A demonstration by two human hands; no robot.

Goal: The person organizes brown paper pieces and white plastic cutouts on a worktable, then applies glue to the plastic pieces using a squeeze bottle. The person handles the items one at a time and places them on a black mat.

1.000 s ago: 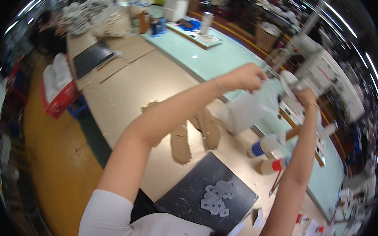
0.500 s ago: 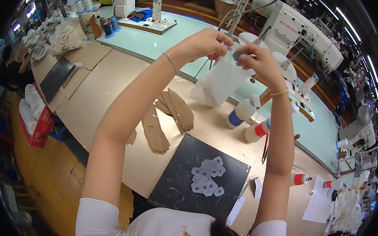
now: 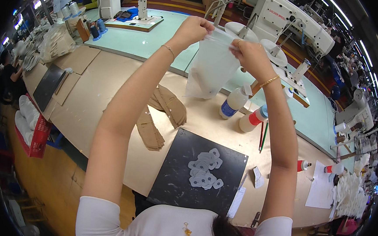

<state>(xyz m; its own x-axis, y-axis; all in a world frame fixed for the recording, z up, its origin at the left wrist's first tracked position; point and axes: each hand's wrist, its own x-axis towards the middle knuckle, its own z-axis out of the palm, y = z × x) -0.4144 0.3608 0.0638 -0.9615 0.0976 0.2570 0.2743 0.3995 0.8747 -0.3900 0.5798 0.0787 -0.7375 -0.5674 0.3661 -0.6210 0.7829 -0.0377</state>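
Observation:
A translucent white plastic bag (image 3: 212,71) hangs upright over the far side of the table, its mouth stretched between my two hands. My left hand (image 3: 194,32) pinches the bag's upper left edge. At the upper right edge my right hand (image 3: 253,57) is closed on the plastic. Something pale shows faintly low in the bag, too blurred to name. Close to my body, a pile of small light grey cut pieces with dark centres (image 3: 203,174) lies on a black board (image 3: 174,169).
Brown card pieces (image 3: 153,126) lie left of the bag. Right of it stand a bottle with a blue label (image 3: 233,104) and a bottle with a red label (image 3: 253,119). Sewing machines (image 3: 287,22) occupy the green bench (image 3: 161,37) beyond. A red crate (image 3: 38,140) holds white shoe-shaped items.
The dark grey piece in my right hand at the bag's mouth is out of sight. Both hands have moved up the picture and apart, stretching the bag's opening wider.

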